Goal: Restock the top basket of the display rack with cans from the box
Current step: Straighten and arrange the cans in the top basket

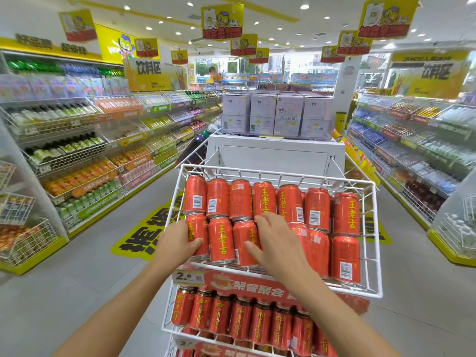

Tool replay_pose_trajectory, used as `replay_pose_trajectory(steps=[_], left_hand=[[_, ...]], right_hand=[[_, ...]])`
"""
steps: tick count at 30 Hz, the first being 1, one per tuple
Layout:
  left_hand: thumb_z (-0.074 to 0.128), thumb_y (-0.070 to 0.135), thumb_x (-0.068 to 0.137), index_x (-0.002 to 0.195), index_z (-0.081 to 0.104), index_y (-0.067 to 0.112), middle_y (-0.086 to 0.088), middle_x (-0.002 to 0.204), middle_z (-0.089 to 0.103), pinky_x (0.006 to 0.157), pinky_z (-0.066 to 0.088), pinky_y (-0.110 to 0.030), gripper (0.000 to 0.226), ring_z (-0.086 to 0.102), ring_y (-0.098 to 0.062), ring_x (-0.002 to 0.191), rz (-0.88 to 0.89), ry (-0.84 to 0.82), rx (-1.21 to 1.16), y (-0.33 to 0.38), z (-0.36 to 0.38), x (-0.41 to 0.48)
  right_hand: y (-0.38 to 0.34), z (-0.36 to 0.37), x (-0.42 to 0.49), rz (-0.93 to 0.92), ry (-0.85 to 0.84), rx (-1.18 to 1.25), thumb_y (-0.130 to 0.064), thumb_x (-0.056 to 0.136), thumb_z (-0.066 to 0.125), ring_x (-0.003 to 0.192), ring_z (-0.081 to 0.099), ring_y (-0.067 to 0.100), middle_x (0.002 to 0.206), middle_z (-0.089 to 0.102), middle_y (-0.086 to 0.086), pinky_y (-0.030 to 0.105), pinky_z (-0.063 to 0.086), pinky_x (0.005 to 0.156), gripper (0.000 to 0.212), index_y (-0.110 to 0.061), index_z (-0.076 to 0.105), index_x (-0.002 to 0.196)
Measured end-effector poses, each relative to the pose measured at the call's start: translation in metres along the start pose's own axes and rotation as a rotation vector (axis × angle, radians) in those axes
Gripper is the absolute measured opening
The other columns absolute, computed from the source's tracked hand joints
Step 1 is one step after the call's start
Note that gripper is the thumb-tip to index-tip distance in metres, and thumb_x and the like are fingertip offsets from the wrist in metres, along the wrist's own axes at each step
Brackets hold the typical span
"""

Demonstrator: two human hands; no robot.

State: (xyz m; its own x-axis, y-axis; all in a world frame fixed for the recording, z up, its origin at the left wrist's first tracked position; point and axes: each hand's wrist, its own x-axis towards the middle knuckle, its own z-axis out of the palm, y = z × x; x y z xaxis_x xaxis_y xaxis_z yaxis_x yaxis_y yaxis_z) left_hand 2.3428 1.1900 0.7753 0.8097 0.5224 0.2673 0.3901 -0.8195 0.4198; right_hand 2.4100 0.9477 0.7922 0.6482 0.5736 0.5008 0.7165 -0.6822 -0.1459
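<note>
Fingers (268,220) of right hand (278,243) on cans (221,240)

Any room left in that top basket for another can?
Hardly. Cans fill both rows of the top basket tightly. Only thin strips are bare along the back rim and right wall. The right hand covers one front spot; the left hand grips the front-left can.
</note>
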Motion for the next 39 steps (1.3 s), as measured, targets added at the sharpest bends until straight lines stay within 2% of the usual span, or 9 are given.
replay_pose_trajectory(steps=[3, 7, 12, 18, 21, 26, 31, 35, 39], left_hand=[[0.081, 0.043, 0.08, 0.089, 0.057, 0.013, 0.001, 0.08, 0.066, 0.064, 0.04, -0.032, 0.038, 0.062, -0.022, 0.076, -0.029, 0.004, -0.062, 0.003, 0.004, -0.001], [0.085, 0.035, 0.075, 0.094, 0.046, 0.015, -0.009, 0.096, 0.069, 0.066, 0.037, -0.031, 0.048, 0.067, -0.031, 0.094, -0.025, 0.058, -0.148, 0.003, 0.015, -0.004], [0.085, 0.029, 0.075, 0.098, 0.051, 0.015, -0.007, 0.1, 0.068, 0.069, 0.039, -0.03, 0.043, 0.066, -0.028, 0.096, 0.031, 0.049, -0.157, 0.001, 0.018, 0.003], [0.076, 0.023, 0.076, 0.105, 0.048, 0.015, -0.005, 0.104, 0.061, 0.07, 0.032, -0.035, 0.041, 0.06, -0.032, 0.103, 0.039, 0.035, -0.034, -0.025, 0.018, 0.016], [0.075, 0.025, 0.079, 0.103, 0.046, 0.015, -0.005, 0.106, 0.06, 0.071, 0.03, -0.035, 0.039, 0.059, -0.031, 0.105, 0.05, 0.044, -0.008, -0.023, 0.018, 0.016], [0.079, 0.029, 0.073, 0.094, 0.046, 0.018, 0.001, 0.09, 0.061, 0.067, 0.033, -0.035, 0.04, 0.061, -0.028, 0.088, 0.066, 0.095, -0.05, -0.028, 0.02, 0.016], [0.08, 0.027, 0.072, 0.092, 0.047, 0.019, 0.003, 0.085, 0.061, 0.064, 0.035, -0.034, 0.039, 0.061, -0.025, 0.081, 0.078, 0.125, -0.069, -0.026, 0.018, 0.014], [0.081, 0.03, 0.075, 0.096, 0.046, 0.02, 0.001, 0.094, 0.065, 0.066, 0.035, -0.033, 0.042, 0.064, -0.027, 0.091, 0.071, 0.115, -0.055, -0.026, 0.017, 0.013], [0.081, 0.033, 0.075, 0.098, 0.048, 0.022, 0.002, 0.096, 0.066, 0.066, 0.036, -0.032, 0.042, 0.066, -0.026, 0.093, 0.065, 0.118, -0.048, -0.026, 0.016, 0.012]], right_hand=[[-0.024, 0.024, 0.006, -0.065, -0.062, -0.05, -0.051, 0.09, 0.069, 0.123, 0.052, 0.027, 0.132, 0.054, 0.005, 0.034, 0.055, 0.091, 0.056, -0.014, 0.055, 0.129], [-0.05, 0.052, 0.016, -0.101, -0.086, -0.17, -0.054, 0.066, 0.087, 0.102, 0.06, 0.029, 0.105, 0.064, 0.006, 0.037, 0.058, 0.081, 0.06, -0.013, 0.064, 0.103], [-0.065, 0.071, 0.019, -0.025, -0.066, -0.082, -0.046, 0.056, 0.095, 0.093, 0.061, 0.027, 0.109, 0.06, 0.007, 0.032, 0.06, 0.068, 0.071, -0.01, 0.06, 0.107], [-0.09, 0.089, 0.022, 0.08, 0.039, 0.025, -0.04, 0.042, 0.102, 0.09, 0.064, 0.025, 0.11, 0.063, 0.006, 0.03, 0.062, 0.068, 0.088, -0.008, 0.063, 0.114], [-0.098, 0.099, 0.025, 0.13, 0.078, 0.046, -0.029, 0.045, 0.103, 0.095, 0.066, 0.025, 0.115, 0.064, 0.008, 0.03, 0.062, 0.077, 0.087, -0.007, 0.062, 0.119], [-0.101, 0.113, 0.031, 0.272, 0.075, 0.095, -0.028, 0.049, 0.103, 0.11, 0.069, 0.028, 0.131, 0.066, 0.013, 0.031, 0.06, 0.086, 0.091, -0.004, 0.065, 0.129], [-0.105, 0.109, 0.039, 0.338, 0.099, 0.145, -0.029, 0.074, 0.091, 0.117, 0.063, 0.025, 0.136, 0.061, 0.007, 0.032, 0.056, 0.095, 0.071, -0.009, 0.058, 0.134], [-0.111, 0.102, 0.043, 0.385, 0.089, 0.2, -0.029, 0.082, 0.084, 0.11, 0.061, 0.024, 0.124, 0.06, 0.003, 0.033, 0.055, 0.091, 0.05, -0.014, 0.058, 0.123], [-0.112, 0.102, 0.046, 0.404, 0.112, 0.224, -0.031, 0.086, 0.081, 0.108, 0.061, 0.023, 0.118, 0.06, 0.003, 0.033, 0.055, 0.089, 0.041, -0.015, 0.059, 0.117]])
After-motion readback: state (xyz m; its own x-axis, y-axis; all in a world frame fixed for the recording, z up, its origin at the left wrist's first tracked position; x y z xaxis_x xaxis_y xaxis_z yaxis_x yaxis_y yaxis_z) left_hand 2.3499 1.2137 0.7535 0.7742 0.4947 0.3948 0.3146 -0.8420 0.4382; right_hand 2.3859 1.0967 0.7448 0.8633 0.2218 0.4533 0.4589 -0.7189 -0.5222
